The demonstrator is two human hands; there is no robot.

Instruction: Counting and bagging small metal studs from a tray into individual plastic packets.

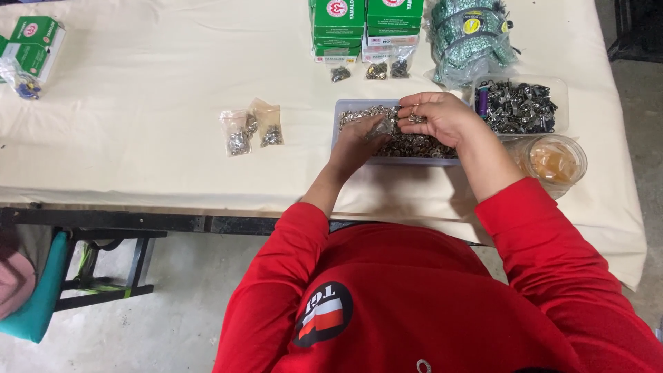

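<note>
My left hand (359,141) rests on the near edge of a shallow clear tray (343,110) full of small silver metal fasteners and pinches a little clear plastic bag (379,128). Over the same tray, my right hand (435,116) is closed around a few of the metal pieces (416,117) at its fingertips, just right of the bag. Both red sleeves reach in from the bottom of the head view.
Two filled small bags (250,130) lie left of the tray. Green boxes (364,24) and three tiny bags sit at the back, with a bundle of green packets (469,38). A clear tub of dark metal clips (519,105) and a plastic cup (552,160) stand right. Another green box (31,41) is far left.
</note>
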